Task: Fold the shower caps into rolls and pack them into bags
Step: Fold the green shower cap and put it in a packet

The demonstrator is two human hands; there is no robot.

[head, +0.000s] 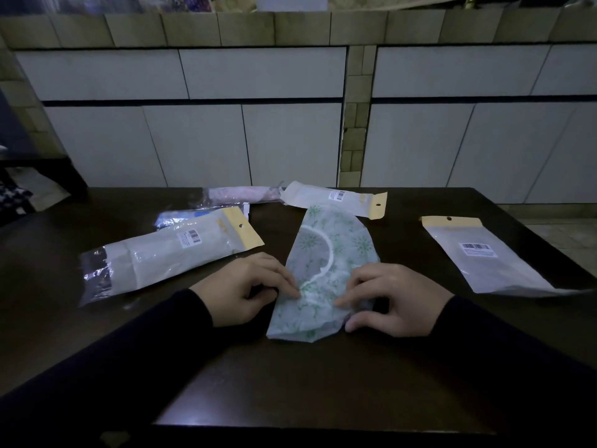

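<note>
A pale shower cap [336, 247] with a green flower print and a white elastic hem lies folded flat on the dark table [323, 376], near its middle. My left hand [242, 287] pinches the cap's near left edge by the hem. My right hand [394, 300] presses and grips its near right edge. A flat clear bag [491, 263] with a yellow header and barcode label lies to the right. A filled bag [168, 257] lies to the left, and another filled bag [336, 198] lies behind the cap.
Two more packed rolls, a bluish one [197, 215] and a pink one [242, 194], lie at the back left of the table. A tiled counter front [258, 124] rises just behind the table's far edge.
</note>
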